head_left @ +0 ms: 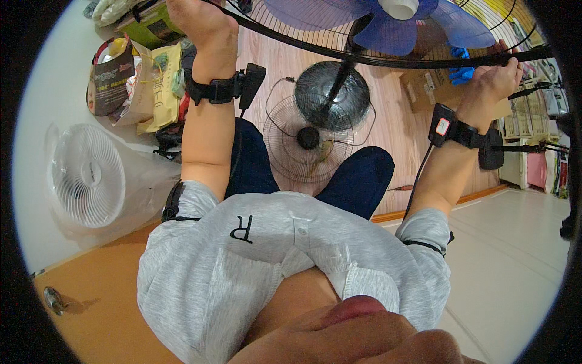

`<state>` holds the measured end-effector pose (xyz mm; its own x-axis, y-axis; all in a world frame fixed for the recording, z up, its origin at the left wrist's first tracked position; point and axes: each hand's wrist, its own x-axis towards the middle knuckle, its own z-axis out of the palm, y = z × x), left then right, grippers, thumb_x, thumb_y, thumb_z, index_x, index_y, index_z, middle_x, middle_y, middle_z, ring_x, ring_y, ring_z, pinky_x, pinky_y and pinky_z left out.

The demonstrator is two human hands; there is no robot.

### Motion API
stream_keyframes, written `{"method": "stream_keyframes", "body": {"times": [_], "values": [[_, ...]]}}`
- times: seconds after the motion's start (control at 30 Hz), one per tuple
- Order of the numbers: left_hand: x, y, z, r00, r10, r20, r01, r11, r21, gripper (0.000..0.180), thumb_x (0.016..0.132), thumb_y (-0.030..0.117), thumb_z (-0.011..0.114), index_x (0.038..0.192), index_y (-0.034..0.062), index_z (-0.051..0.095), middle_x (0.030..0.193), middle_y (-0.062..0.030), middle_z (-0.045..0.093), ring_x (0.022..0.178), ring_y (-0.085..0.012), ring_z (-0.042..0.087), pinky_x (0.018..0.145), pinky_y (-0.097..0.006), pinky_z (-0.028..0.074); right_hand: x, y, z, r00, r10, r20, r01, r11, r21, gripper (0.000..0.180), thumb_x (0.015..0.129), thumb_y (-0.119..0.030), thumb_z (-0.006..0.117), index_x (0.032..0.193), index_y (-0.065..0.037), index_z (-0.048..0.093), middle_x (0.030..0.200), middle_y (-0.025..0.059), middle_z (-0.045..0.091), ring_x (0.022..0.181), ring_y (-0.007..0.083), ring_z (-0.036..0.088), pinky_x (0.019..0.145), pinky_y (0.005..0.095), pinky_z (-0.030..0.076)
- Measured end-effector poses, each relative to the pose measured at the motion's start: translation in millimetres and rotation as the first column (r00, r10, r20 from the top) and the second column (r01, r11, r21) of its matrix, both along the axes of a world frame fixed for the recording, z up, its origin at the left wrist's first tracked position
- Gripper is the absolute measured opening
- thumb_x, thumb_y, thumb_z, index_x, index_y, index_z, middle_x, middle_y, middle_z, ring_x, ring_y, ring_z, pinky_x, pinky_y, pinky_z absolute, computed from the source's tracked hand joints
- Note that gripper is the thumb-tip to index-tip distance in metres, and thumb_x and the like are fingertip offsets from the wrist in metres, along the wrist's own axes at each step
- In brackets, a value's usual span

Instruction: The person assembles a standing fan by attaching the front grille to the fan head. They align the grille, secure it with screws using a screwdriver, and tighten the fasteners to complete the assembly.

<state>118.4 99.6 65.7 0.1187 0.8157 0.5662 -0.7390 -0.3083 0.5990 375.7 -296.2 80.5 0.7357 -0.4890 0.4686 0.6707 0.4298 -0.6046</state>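
A large black wire fan guard [357, 58] spans the top of the view, with translucent blue-purple blades [388, 37] and a white hub cap [400, 8] inside it. At the right end of its rim, my right hand [500, 77] is closed, with fingertips showing behind the wires. My left hand [206, 21] is at the rim's left end; the top edge cuts off its fingers, so their grip is hidden. A dark pole [341, 82] runs down from the fan to a round, glossy base [357, 112] on the floor. A second, loose wire guard [282, 142] lies before my knees, partly over the base.
At left stand a plastic-wrapped white ribbed round piece [91, 173] and several bags [163, 85]. Past the pole is a cardboard box [427, 88], with a blue item [462, 64] beside it. Shelves of goods [536, 121] line the right. A screwdriver-like tool [400, 188] lies near my right knee.
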Motion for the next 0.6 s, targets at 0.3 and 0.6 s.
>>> {"method": "stream_keyframes", "body": {"times": [0.3, 0.6], "values": [[3.5, -16.7, 6.2, 0.988, -0.125, 0.09, 0.128, 0.992, -0.025, 0.04, 0.11, 0.045, 0.042, 0.097, 0.0101, 0.056, 0.095, -0.015, 0.073, 0.085, -0.0271, 0.073, 0.076, -0.038, 0.058, 5.2, -6.7, 5.9, 0.989, 0.132, 0.068, -0.127, 0.989, -0.072, 0.019, 0.097, -0.006, 0.048, 0.113, 0.003, 0.057, 0.098, 0.0222, 0.07, 0.08, 0.0338, 0.071, 0.073, 0.044, 0.062], [11.3, -12.9, -8.2, 0.983, -0.159, 0.094, 0.164, 0.985, -0.054, 0.043, 0.11, 0.046, 0.042, 0.098, 0.0084, 0.057, 0.092, -0.0147, 0.073, 0.083, -0.0273, 0.074, 0.076, -0.04, 0.06, 2.7, 0.9, -1.6, 0.995, 0.096, 0.03, -0.096, 0.995, 0.005, 0.016, 0.096, -0.007, 0.053, 0.109, 0.0, 0.057, 0.101, 0.0179, 0.069, 0.086, 0.0302, 0.07, 0.079, 0.0428, 0.061]]}}
